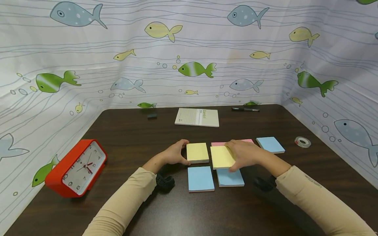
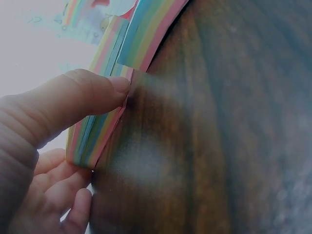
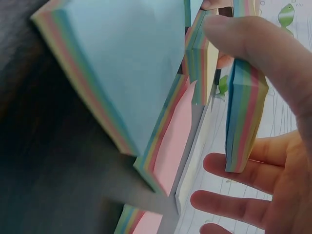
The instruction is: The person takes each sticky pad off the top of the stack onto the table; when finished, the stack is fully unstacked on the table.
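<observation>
My left hand (image 1: 175,153) grips the yellow-topped stack of sticky note pads (image 1: 197,152), thumb at the near edge and fingertips at the far one. In the left wrist view its striped sides (image 2: 92,131) show beneath the thumb. My right hand (image 1: 244,153) pinches another yellow-topped sticky note pad (image 1: 221,157) between thumb and fingers. In the right wrist view this pad (image 3: 246,114) is held off the table. Below and behind it, a pink pad (image 1: 218,144) is partly hidden. Two blue-topped pads (image 1: 201,178) (image 1: 231,180) lie nearer me.
Another blue pad (image 1: 270,145) and a roll of tape (image 1: 302,142) lie at the right. A notebook (image 1: 197,117), a pen (image 1: 245,109) and a small dark block (image 1: 152,116) are at the back. A red alarm clock (image 1: 84,168) stands left on the dark table (image 1: 130,131).
</observation>
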